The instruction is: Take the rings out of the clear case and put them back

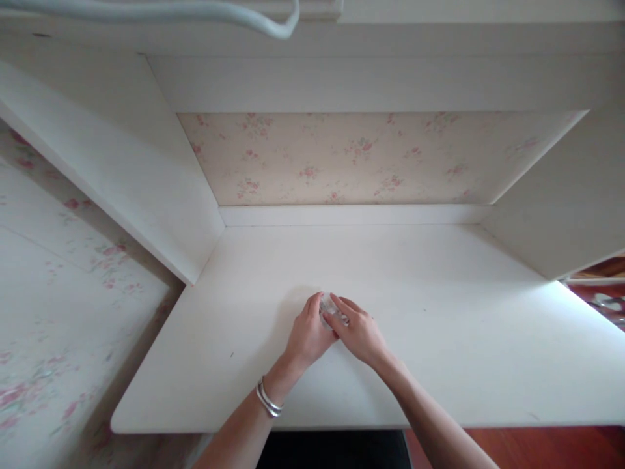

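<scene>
Both my hands meet near the middle of a white desk top (439, 326). My left hand (306, 335), with silver bangles on the wrist, and my right hand (360, 333) are closed together around a small clear, glassy object (329, 308). The fingers cover most of the object, so I cannot tell its exact shape or whether it rests on the desk.
The desk sits in a white alcove with side panels (146, 195) and a floral-papered back wall (342, 156). A white cable (234, 14) hangs at the top. Floral wall on the left, red-brown floor (537, 446) at the lower right.
</scene>
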Demonstrator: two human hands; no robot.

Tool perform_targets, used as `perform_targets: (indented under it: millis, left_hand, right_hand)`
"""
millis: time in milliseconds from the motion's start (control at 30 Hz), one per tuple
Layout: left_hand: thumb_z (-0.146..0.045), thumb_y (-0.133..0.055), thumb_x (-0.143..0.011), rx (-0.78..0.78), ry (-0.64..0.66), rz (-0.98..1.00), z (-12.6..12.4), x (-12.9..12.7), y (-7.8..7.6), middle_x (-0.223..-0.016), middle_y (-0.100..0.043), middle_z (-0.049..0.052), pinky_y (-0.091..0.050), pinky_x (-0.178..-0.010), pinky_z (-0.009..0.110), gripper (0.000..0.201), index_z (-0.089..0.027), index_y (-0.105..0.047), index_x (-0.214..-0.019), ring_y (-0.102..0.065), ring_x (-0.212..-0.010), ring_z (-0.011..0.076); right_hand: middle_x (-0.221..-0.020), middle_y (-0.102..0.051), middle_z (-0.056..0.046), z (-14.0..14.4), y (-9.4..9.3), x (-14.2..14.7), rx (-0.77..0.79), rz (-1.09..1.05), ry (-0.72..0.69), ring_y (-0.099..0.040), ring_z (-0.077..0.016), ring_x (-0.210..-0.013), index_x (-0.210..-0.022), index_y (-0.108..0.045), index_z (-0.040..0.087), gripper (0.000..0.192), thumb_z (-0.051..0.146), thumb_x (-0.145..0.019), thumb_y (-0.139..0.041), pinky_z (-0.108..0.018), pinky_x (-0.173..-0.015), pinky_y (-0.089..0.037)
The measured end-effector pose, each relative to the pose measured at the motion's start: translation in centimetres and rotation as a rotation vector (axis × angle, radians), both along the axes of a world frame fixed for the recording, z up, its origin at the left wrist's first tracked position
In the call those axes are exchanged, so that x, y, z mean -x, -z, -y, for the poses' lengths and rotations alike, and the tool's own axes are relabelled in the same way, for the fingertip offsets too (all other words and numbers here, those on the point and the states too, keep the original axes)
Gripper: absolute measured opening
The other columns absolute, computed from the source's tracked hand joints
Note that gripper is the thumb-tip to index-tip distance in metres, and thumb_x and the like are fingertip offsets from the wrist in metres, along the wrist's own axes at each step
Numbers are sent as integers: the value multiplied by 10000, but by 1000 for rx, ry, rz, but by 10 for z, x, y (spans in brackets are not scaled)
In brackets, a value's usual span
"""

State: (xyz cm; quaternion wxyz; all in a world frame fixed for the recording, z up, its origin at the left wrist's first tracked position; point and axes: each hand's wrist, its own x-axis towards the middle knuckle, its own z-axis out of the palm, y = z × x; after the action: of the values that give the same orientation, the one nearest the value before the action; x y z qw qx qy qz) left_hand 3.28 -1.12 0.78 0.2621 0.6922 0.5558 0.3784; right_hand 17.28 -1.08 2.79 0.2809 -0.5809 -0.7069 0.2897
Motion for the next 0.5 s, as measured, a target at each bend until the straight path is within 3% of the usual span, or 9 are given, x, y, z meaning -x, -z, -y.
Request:
perform_targets:
  millis: [233,367,500]
  left_hand:
    - [-202,-712,-630,51,45,150,-2,16,1,-1191,-564,94,-511,-866,395,691,-223,-411,-1251,-604,-993,231]
    - [-227,-739,-627,52,15,161,-10,36,4,-1209,-551,104,-501,-877,411,739,-239,-386,-1276,-611,-988,232]
    - [-227,-723,-648,-15,-56,5,-32,70,1,-1282,-498,121,-470,-926,394,743,-214,-372,-1304,-584,-1052,232]
  right_hand:
    - [-1316,-505,-34,-4,2,0,118,-284,-54,-540,-223,-1110,-1277,-518,299,458,477,-856,-492,-352,-899,-464]
    - [-1264,-545,-39,-11,2,-8,205,-489,58,-543,-222,-1093,-1267,-526,292,501,475,-803,-578,-381,-932,-449]
    - [-1246,-553,-45,-13,7,-16,319,-762,184,-573,-224,-1032,-1226,-553,284,518,475,-753,-639,-391,-859,-498]
